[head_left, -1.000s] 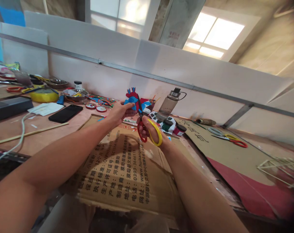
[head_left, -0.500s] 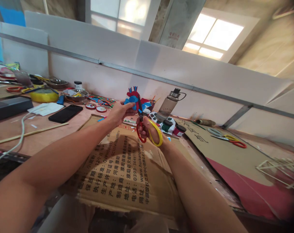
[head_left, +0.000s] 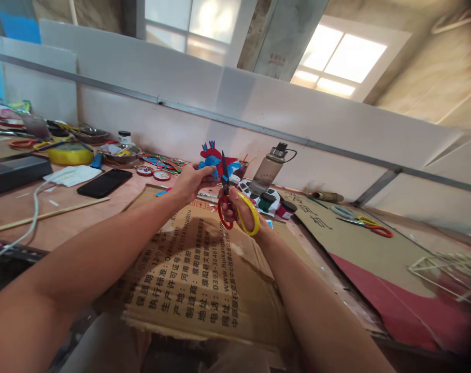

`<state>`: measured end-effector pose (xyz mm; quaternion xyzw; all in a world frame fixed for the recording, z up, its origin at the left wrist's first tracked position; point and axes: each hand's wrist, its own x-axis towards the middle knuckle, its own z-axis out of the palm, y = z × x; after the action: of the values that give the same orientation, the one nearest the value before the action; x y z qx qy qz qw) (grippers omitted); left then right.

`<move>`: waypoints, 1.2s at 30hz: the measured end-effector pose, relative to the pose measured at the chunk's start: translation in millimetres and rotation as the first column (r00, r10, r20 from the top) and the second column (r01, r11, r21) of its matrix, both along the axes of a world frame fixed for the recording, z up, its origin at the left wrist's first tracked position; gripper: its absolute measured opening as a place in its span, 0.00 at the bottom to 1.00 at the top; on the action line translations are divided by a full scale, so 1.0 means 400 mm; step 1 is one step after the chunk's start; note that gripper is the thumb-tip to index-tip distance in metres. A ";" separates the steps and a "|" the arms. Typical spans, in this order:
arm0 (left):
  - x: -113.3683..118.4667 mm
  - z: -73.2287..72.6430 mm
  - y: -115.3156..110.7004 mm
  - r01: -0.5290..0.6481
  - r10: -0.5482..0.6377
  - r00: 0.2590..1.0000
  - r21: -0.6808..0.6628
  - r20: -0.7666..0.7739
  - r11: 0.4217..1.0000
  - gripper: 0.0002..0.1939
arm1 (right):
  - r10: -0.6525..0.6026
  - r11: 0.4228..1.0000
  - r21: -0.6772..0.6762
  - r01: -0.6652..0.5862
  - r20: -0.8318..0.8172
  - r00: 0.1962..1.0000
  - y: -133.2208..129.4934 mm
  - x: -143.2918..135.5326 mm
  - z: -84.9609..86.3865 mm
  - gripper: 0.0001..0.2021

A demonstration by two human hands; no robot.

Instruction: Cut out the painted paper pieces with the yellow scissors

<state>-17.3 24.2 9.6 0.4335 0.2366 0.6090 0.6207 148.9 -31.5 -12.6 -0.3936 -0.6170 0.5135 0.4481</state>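
My left hand (head_left: 198,178) pinches a red and blue cut-out (head_left: 211,157), shaped like a small figure with pronged tips on top; its material is hard to tell. In my right hand (head_left: 235,204) is a pair of scissors (head_left: 225,178) with one red and one yellow handle loop. The dark blades point upward along the right side of the cut-out, with a bit of blue on them. Both hands are raised above a flattened cardboard sheet (head_left: 188,274) printed with dark characters.
Behind the hands stand a grey water bottle (head_left: 267,173) and paint jars (head_left: 285,210). At left lie a black phone (head_left: 105,182), yellow tape (head_left: 70,154) and a white cable (head_left: 35,217). A second pair of scissors (head_left: 369,225) rests on the right-hand board, near a stick frame (head_left: 441,269).
The cut-out's top has shifted slightly left, away from the scissor blades. Both hands stay nearly in place, and the view has moved a little.
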 end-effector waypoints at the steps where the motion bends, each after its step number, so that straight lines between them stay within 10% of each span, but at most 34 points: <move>1: 0.001 0.001 -0.001 0.001 -0.001 1.000 -0.002 0.000 1.000 0.13 | -0.003 1.000 0.001 0.003 -0.002 1.000 0.000 0.000 0.000 0.40; 36: 0.012 0.008 -0.022 -0.001 0.001 1.000 -0.014 0.012 1.000 0.10 | 0.026 0.999 -0.019 -0.029 -0.123 0.992 0.011 -0.002 -0.018 0.39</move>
<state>-12.5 15.3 12.7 0.4254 0.2374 0.6100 0.6250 148.2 -27.2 -19.7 -0.3572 -0.5882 0.5492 0.4741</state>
